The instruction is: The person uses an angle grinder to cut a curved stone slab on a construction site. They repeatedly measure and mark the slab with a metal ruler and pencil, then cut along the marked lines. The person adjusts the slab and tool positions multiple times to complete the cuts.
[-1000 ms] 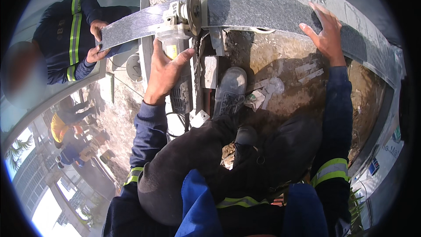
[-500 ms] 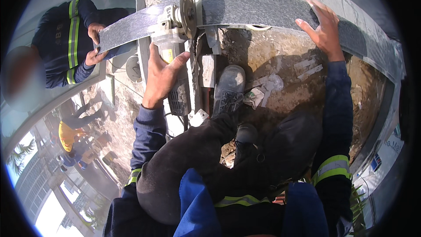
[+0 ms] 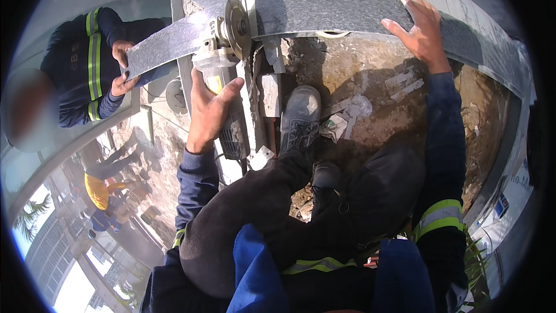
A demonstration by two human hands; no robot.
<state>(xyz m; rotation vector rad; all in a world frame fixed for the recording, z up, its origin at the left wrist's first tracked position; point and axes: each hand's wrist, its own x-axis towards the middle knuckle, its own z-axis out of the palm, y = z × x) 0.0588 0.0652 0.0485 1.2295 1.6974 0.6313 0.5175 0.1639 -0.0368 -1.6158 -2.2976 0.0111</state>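
Note:
My left hand (image 3: 209, 104) is wrapped round the body of an angle grinder (image 3: 214, 61), whose cutting disc (image 3: 237, 28) stands upright across a speckled grey stone strip (image 3: 162, 46). My right hand (image 3: 417, 26) rests with fingers spread on the longer grey slab (image 3: 324, 6) right of the disc. A co-worker's hands (image 3: 121, 66) hold the far left end of the strip. Below the disc, a pale block (image 3: 270, 93) and rails lie beside my boot (image 3: 301, 116).
A co-worker in dark reflective workwear (image 3: 81, 64) is at the left. Further off, people (image 3: 98, 191) work on pale ground. Scraps and rubble (image 3: 341, 116) lie on the dirt (image 3: 370, 52) under the slab. A curved dark edge (image 3: 492, 156) runs down the right.
The view has turned slightly, so the grinder, slab and both my hands sit a little further left in the picture. The grips look the same.

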